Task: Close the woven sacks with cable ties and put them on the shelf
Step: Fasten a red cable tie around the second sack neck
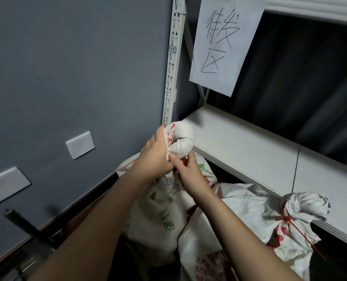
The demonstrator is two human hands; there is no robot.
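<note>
A white woven sack point(160, 216) with green and red print stands in front of the white shelf point(249, 147). My left hand point(154, 157) grips its gathered neck just under the bunched top point(180, 138). My right hand point(186, 171) pinches at the neck from the right, where a bit of red cable tie point(184, 160) shows between the fingers. A second white sack point(269, 224) leans to the right, its neck closed with a red cable tie point(286, 219) whose tail hangs down.
A perforated white upright point(173, 63) of the shelf stands by the grey wall. A paper sign point(223, 41) with handwriting hangs from the upper shelf. Two white wall plates point(80, 145) sit on the wall at left. A dark metal leg point(26, 226) is at lower left.
</note>
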